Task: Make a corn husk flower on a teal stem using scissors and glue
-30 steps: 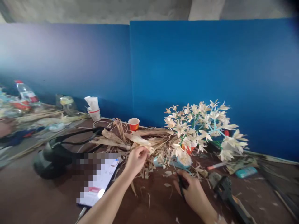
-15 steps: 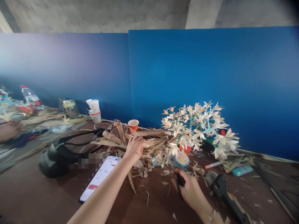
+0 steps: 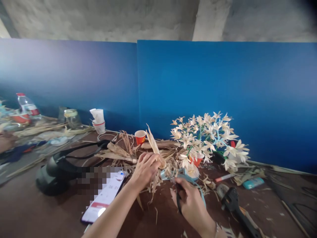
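My left hand (image 3: 146,169) is closed around a pale corn husk (image 3: 152,141), whose pointed end stands up above the fingers. Under and behind it spreads a heap of dry husks (image 3: 121,152). Black-handled scissors (image 3: 178,199) are in my right hand (image 3: 194,203), their blades pointing up and left toward the husk; how far the blades are parted is too blurred to tell. Beyond the right hand lies a roll of pale tape (image 3: 192,172) with light blue ribbon by it. Cream husk flowers (image 3: 206,135) on green stems stand in a red paper cup (image 3: 197,160).
A black glue gun (image 3: 234,202), a marker (image 3: 224,177) and a turquoise packet (image 3: 253,183) lie at right. A lit phone (image 3: 107,195) and a black headset (image 3: 55,170) sit at left. Another red cup (image 3: 140,137) stands before the blue partition (image 3: 198,79). Someone's blurred hand (image 3: 6,141) shows far left.
My left hand has lifted a husk from the heap and come slightly nearer. The scissors in my right hand have moved left, closer to the left hand.
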`<state>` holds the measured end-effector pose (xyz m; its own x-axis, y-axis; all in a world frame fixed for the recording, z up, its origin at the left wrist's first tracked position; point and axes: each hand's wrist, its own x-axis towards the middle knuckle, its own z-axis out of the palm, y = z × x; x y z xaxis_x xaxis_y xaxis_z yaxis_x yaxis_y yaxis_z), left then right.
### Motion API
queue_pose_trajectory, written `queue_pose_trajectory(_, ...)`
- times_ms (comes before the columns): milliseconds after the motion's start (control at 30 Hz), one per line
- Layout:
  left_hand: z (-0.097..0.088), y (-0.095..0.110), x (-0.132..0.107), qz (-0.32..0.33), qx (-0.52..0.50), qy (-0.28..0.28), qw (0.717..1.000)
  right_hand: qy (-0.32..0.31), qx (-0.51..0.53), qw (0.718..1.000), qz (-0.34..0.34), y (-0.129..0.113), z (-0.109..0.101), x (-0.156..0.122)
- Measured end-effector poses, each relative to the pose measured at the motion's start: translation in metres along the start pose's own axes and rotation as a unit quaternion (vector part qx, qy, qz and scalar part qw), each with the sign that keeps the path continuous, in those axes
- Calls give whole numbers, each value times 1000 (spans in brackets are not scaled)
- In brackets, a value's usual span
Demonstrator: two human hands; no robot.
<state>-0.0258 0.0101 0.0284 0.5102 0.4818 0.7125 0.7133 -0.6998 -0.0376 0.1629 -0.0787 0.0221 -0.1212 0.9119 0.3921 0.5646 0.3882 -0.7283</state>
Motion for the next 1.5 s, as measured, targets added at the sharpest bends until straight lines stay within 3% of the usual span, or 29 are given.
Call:
queue_pose_trajectory(167, 10, 7, -11, 38, 5, 19, 999, 111, -40, 993, -19, -26, 13, 37)
queue_pose_trajectory(367, 11, 8, -19, 70, -32, 41, 996, 142, -87, 983, 73, -34, 28, 73)
queue_pose_trajectory(567, 4, 12, -19, 69, -44, 38, 996, 187, -126, 972, 68, -38, 31, 78)
queue_pose_trajectory(667, 4, 10, -20, 37, -50, 22, 998, 203, -90, 974, 34, -41, 28, 72)
queue_pose_trajectory(833, 13, 0, -18, -68, -52, -3, 996, 228, 7, 973, -32, -43, 25, 55)
queue_pose_trajectory(933, 15, -1, -17, -151, -81, 17, 985, 236, -19, 970, -50, -42, 21, 43)
queue_pose_trajectory(1033, 7, 9, -13, -218, -261, 38, 940, 218, -97, 966, -96, -40, 16, 35)
queue_pose_trajectory(1067, 4, 15, -12, -234, -366, 23, 900, 205, -121, 965, -113, -38, 15, 33)
queue_pose_trajectory(1167, -6, 35, -6, -295, -636, -50, 711, 160, -154, 966, -133, -33, 14, 29)
queue_pose_trajectory(1200, -8, 41, -5, -309, -678, -52, 665, 150, -149, 969, -128, -31, 14, 27)
queue_pose_trajectory(1233, -8, 46, -4, -315, -701, -43, 638, 142, -136, 973, -121, -29, 14, 26)
queue_pose_trajectory(1300, -5, 52, -2, -329, -708, -37, 623, 129, -99, 981, -104, -27, 14, 23)
queue_pose_trajectory(1400, 3, 49, -1, -381, -661, 32, 646, 114, -40, 990, -67, -24, 11, 13)
queue_pose_trajectory(1500, 9, 38, 1, -429, -613, 103, 655, 71, 44, 996, 26, -17, 10, 2)
